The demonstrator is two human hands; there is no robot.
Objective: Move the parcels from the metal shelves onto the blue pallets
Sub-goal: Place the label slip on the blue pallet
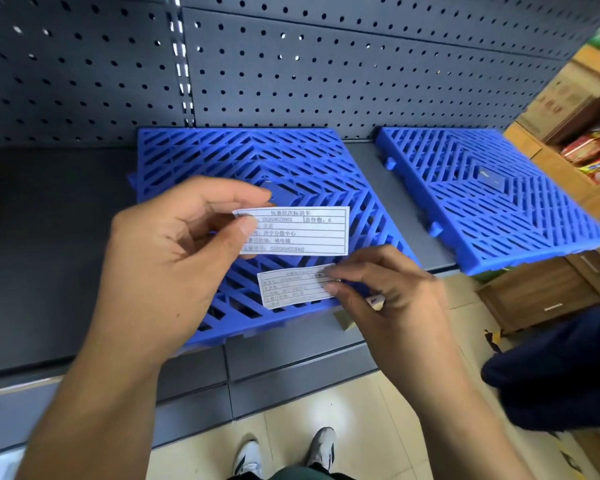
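Left hand (174, 251) with card (302, 233), right hand (392, 299) with slip (291, 289), over pallet (291, 157) front edge

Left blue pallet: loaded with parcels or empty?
Empty: the left blue pallet shows bare lattice where visible. Over it, only an upper slip pinched by the left hand and a lower slip by the right hand.

Lying flat on the grey metal shelf (49, 254), side by side: the left blue pallet (291, 161) and the right blue pallet (499, 202). Sitting apart, leaving a bare strip of shelf between, backs close against the perforated back panel (361, 64).
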